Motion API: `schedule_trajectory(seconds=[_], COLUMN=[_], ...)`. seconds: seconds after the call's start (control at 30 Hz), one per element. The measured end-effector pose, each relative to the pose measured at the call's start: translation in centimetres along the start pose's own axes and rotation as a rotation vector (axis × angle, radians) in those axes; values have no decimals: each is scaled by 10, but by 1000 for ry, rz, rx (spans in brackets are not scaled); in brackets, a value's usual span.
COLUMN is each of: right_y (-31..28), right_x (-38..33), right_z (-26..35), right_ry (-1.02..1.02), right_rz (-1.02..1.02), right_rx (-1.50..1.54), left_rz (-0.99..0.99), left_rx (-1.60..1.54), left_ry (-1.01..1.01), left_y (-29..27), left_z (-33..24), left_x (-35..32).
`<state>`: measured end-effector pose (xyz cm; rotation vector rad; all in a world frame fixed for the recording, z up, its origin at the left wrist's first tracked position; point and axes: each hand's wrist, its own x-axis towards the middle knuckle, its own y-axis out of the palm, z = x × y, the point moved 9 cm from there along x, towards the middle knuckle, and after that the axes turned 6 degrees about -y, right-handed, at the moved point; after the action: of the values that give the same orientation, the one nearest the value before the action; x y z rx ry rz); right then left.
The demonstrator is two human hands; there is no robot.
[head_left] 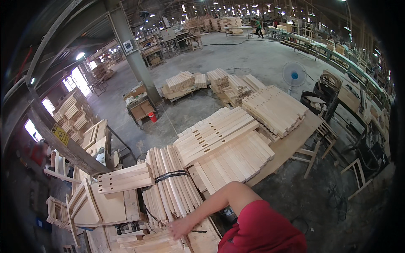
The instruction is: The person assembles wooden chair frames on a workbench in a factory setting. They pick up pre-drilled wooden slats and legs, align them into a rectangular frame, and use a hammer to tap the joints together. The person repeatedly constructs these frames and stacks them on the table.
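Note:
From the lower right my red-sleeved arm reaches left, with my right hand low over the workbench. The hand is at the near end of a bundle of long pale wooden sticks, beside loose wooden strips. Its fingers are blurred, so their grip cannot be made out. A black strap crosses the middle of the bundle. Left of it lie several slotted wooden rails. My left hand is out of view.
Stacked slotted boards and plain boards lie beyond the bundle, with another board stack farther right. A steel column rises at left. A fan, a red container and wooden frames stand around. A person is far off.

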<state>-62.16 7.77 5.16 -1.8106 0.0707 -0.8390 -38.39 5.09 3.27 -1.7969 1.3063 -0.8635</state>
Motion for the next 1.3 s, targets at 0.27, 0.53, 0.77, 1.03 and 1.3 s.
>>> schedule_trajectory(seconds=[0.27, 0.53, 0.77, 1.03, 1.3], right_y=[24, 12, -78, -85, -63], right_x=[38, 146, 182, 131, 103], right_z=[-2, 121, 117, 61, 22], right_ry=[55, -126, 60, 431, 778], right_rz=[205, -110, -468, -603, -515], right_rx=[353, 1038, 1348, 1163, 923], left_rz=[-37, -31, -2, -16, -30], left_rx=[23, 19, 11, 6, 10], left_ry=[-37, 2, -1, -19, -19], left_y=[-13, -10, 6, 4, 2], left_z=[14, 0, 5, 18, 29], left_x=[10, 6, 4, 6, 4])
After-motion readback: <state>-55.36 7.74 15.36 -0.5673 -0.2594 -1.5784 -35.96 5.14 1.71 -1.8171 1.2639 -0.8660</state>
